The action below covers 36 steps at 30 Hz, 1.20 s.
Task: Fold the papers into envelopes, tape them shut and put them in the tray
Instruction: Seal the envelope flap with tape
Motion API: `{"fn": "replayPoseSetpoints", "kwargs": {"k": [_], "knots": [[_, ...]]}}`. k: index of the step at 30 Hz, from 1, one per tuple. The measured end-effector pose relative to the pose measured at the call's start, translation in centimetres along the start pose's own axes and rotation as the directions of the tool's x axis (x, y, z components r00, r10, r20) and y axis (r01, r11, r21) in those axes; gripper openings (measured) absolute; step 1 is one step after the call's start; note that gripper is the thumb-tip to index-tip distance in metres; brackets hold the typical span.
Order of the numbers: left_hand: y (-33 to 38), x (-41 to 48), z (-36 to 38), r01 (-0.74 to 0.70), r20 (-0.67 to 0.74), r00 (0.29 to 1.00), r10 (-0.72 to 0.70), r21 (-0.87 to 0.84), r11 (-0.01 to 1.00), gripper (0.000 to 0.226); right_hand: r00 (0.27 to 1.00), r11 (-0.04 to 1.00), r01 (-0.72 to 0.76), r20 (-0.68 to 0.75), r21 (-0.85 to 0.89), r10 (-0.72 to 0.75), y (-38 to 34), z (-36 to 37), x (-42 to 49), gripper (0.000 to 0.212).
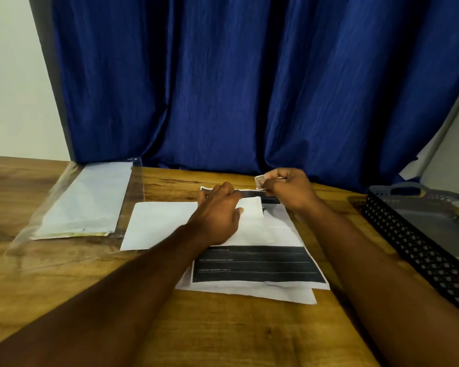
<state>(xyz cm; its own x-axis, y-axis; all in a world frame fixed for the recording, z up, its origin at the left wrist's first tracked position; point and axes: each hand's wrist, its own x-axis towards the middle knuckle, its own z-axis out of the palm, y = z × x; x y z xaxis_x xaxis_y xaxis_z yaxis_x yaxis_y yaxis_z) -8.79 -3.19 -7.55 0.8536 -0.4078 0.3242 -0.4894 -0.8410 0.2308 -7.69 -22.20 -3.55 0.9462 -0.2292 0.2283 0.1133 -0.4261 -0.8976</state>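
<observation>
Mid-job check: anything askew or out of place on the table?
Only minor: the printed sheets under the folded paper are fanned, edges not squared. No tear or spill shows; the tray sits upright.

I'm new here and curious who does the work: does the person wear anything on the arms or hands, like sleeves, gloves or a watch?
Nothing shows. The left forearm and right forearm are bare to the picture's edge, no sleeve in sight. The left hand and right hand wear no gloves; no watch, ring or bracelet is visible, though the picture is slightly blurred.
</observation>
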Motion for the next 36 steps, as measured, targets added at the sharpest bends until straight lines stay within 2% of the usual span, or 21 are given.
{"fn": "replayPoseSetpoints", "kwargs": {"k": [6,11,15,20,25,36], "knots": [[-0.9,0.0,-0.2,0.042,-0.129,0.991,-0.048,-0.043,0.998,0.027,0.993,0.988,-0.079,0.094,0.131,0.067,-0.5,1.6,-3.1,0.009],[-0.8,0.1,-0.4,0.074,-0.143,0.986,-0.082,-0.06,0.995,0.021,0.995,0.986,-0.056,0.095,0.159,0.042,0.4,1.7,-3.8,0.011],[-0.9,0.2,-0.6,0.053,-0.166,0.984,-0.066,-0.083,0.995,0.018,0.994,0.991,-0.047,0.1,0.129,0.035,1.2,1.8,-3.6,0.008],[-0.9,0.0,-0.3,-0.005,-0.214,0.977,-0.015,-0.091,0.996,0.018,0.986,0.971,-0.052,0.164,0.232,0.013,1.7,1.6,-3.7,0.01],[-1.0,0.2,-0.1,-0.036,-0.278,0.96,0.008,-0.093,0.995,0.017,0.991,0.955,-0.031,0.133,0.295,-0.009,2.0,1.9,-3.9,0.012],[-1.1,0.1,0.0,-0.037,-0.294,0.956,0.009,-0.089,0.995,0.017,0.994,0.966,0.066,0.07,0.25,-0.086,3.7,3.1,-3.5,0.011]]}}
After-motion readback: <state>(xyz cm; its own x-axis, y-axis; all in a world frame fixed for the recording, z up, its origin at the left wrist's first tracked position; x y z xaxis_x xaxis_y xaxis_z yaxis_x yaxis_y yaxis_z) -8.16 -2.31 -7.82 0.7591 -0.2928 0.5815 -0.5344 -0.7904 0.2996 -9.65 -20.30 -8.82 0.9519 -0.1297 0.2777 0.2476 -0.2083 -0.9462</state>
